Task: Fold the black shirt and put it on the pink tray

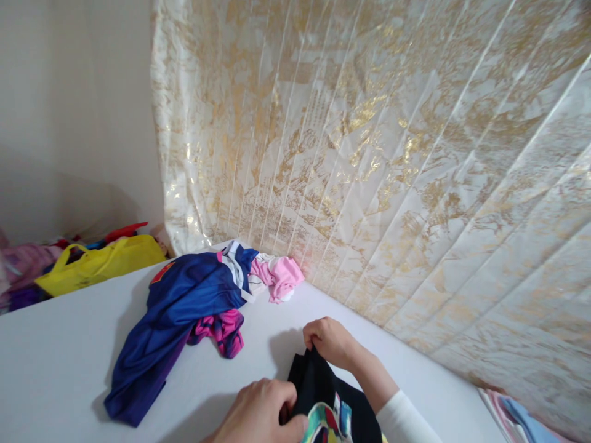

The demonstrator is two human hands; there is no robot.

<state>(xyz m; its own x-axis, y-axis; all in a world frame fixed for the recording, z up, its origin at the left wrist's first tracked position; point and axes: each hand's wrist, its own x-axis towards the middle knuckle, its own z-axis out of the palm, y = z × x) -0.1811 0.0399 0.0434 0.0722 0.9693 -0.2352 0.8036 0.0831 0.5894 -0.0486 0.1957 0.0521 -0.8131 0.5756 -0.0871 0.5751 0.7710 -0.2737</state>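
A black garment with a colourful print (341, 394) is at the bottom centre, its lower part cut off by the frame. My left hand (263, 409) pinches its near left edge between thumb and fingers. Farther up, my right hand (330, 339) has its fingers closed on the garment's top corner, lifting it above the white surface (258, 363). A white sleeve covers my right forearm. Beyond the hands lies a crumpled dark blue garment (184, 295) with a pink patterned part (221, 332).
Pink and white cloth (279, 277) lies against the white and gold wall covering (323, 154). At far left, a yellow bag (106, 261) sits among other clothes, past the surface's edge. Folded pink and blue clothes (521, 415) lie at the lower right.
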